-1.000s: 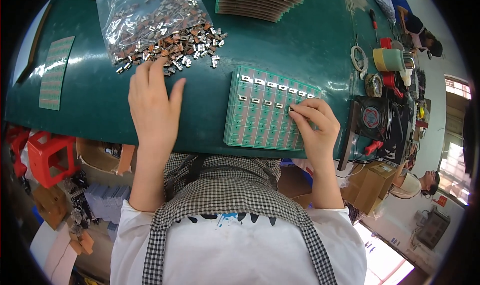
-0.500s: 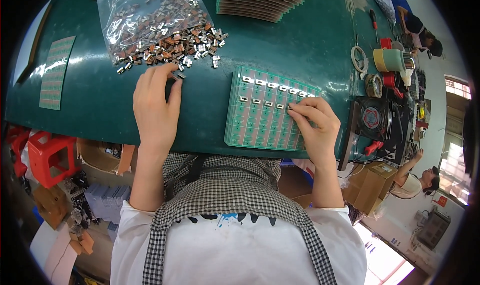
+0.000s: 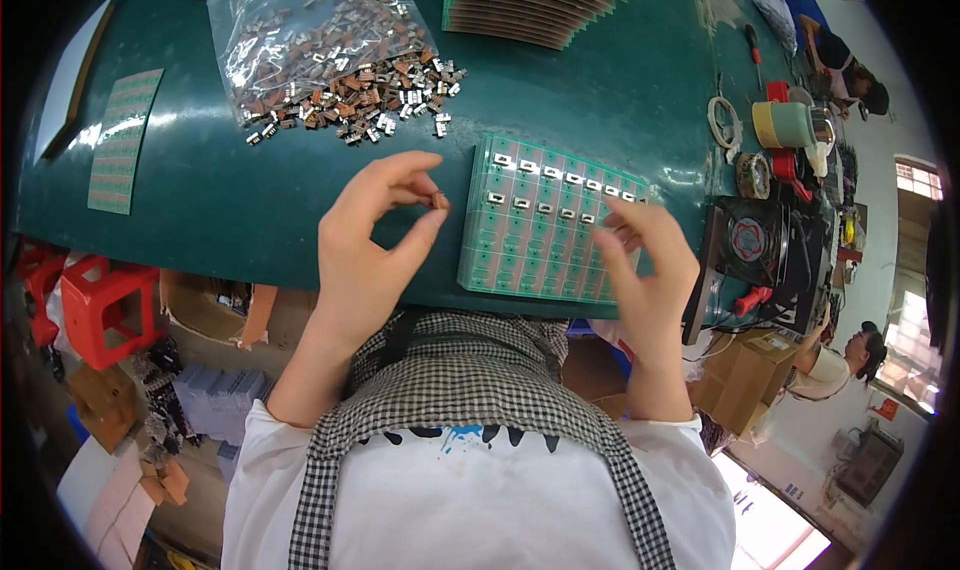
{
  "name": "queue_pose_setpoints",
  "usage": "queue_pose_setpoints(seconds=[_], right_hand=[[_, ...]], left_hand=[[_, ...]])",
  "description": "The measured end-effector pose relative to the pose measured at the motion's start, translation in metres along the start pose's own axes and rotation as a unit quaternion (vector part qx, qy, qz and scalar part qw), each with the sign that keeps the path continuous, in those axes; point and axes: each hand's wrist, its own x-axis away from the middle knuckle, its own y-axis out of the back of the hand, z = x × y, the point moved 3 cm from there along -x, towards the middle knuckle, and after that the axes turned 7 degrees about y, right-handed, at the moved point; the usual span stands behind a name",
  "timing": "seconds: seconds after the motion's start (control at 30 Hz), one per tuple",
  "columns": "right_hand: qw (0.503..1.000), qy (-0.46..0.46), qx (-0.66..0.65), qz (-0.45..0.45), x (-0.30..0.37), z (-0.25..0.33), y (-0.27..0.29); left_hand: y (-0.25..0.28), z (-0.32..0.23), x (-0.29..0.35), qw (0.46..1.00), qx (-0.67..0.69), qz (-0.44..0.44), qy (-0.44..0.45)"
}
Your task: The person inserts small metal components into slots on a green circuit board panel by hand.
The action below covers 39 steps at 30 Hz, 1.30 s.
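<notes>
A small brown-backed slide switch (image 3: 439, 201) is pinched between the thumb and fingertip of my left hand (image 3: 370, 245), in the gap between the loose switches and the circuit boards. Over the right part of a stack of green circuit board panels (image 3: 490, 260) hovers my right hand (image 3: 655, 265), its thumb and forefinger apart and nothing visible between them. The top panel carries a full far row of silver switches (image 3: 550, 173) and a second row filled from the left up to near my right fingers. Beyond my left hand, many loose switches (image 3: 385, 100) spill from a clear plastic bag (image 3: 290, 20).
Another panel (image 3: 125, 145) lies at the left of the green table (image 3: 230, 200). More panels (image 3: 530, 15) stand in a row at the far edge. On the right are a tape roll (image 3: 751, 174), a black fan (image 3: 750, 238) and a screwdriver (image 3: 753, 45). Two other people are farther right.
My left hand has moved right from the loose switches, carrying one switch. My right hand has drawn back slightly from the board, its fingers parting, leaving a switch at the second row's end.
</notes>
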Motion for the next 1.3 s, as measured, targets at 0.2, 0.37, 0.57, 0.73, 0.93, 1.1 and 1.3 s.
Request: queue_pose_setpoints(seconds=[0.2, 0.37, 0.57, 0.73, 0.93, 1.1, 1.3], right_hand=[[0.982, 0.025, -0.185, 0.038, -0.001, 0.027, -0.024], [0.934, -0.066, -0.349, 0.039, 0.003, 0.021, -0.028], [0.971, -0.058, -0.212, 0.092, 0.009, 0.013, -0.009], [0.995, -0.062, -0.054, -0.052, 0.009, -0.034, 0.007], [0.999, -0.001, -0.001, -0.037, 0.011, -0.040, 0.005], [0.999, -0.007, -0.031, -0.037, 0.013, -0.044, 0.006], [0.999, -0.003, -0.029, -0.018, 0.009, -0.042, 0.006]], left_hand=[[-0.018, -0.024, 0.015, 0.994, -0.030, 0.090, -0.062], [-0.030, -0.033, 0.020, 0.979, -0.044, 0.165, -0.114], [-0.031, -0.034, 0.021, 0.963, -0.148, 0.142, -0.177], [-0.011, -0.007, -0.006, 0.931, -0.347, 0.037, -0.109], [-0.019, 0.006, -0.005, 0.919, -0.365, 0.109, -0.104], [-0.020, 0.008, -0.005, 0.918, -0.364, 0.115, -0.104], [-0.020, 0.009, -0.004, 0.909, -0.379, 0.119, -0.128]])
